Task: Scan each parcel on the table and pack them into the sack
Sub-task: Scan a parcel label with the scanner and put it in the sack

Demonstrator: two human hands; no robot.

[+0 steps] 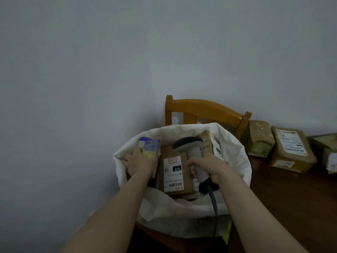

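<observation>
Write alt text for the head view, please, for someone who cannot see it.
The left hand holds a blue-and-yellow parcel in a white sack of boxes; the right hand grips a barcode scanner. More parcels wait on the table.

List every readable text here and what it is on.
"010": white on black, on the label of the brown parcel in the sack.
Red handwriting and fine print on that label: blurred.
Labels on the table parcels: too blurred.
Print on the blue and yellow parcel: unreadable.
The scanner: none visible.
</observation>
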